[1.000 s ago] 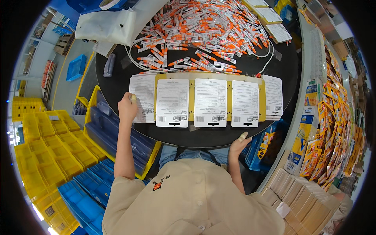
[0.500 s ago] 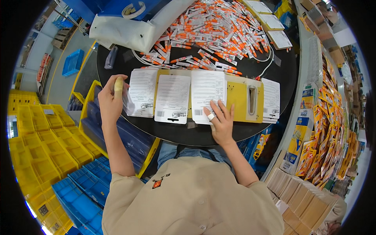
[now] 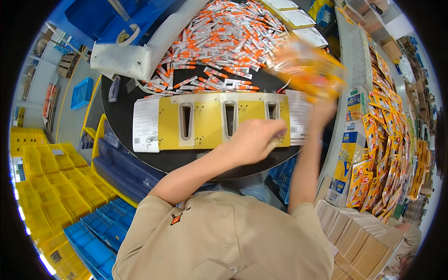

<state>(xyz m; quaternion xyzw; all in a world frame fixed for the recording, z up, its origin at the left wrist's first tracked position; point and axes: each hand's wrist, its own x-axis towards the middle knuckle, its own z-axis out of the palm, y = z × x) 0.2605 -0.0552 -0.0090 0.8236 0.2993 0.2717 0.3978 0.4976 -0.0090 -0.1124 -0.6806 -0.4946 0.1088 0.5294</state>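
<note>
So the round black table (image 3: 140, 154) takes up most of the view, and the back half of it is buried under a big loose heap of little orange-capped tubes (image 3: 224, 42), dumped there where both arms can get at them. Nearer the body sits a long yellow jig plate (image 3: 205, 133) with three upright slots cut in it, laid flat along the table edge, which I'd guess keeps the slots lined up for whatever card goes on top. One white printed card (image 3: 146, 124) lies at its left end and another white card (image 3: 298, 116) pokes out at the right end, so the middle slots are bare. Left hand (image 3: 252, 140) reaches right across the body and sits over the right part of the plate, fingers curled down and bunched; I can't tell if they're pinching anything or just pressing on it. Right hand (image 3: 322, 105) is up off the table, its fingers closed on a stack of orange and yellow cards (image 3: 310, 70) that's a total motion blur, so no detail there. Off to the right there's a pile of packaged cards (image 3: 387, 140) along the shelf edge.
</note>
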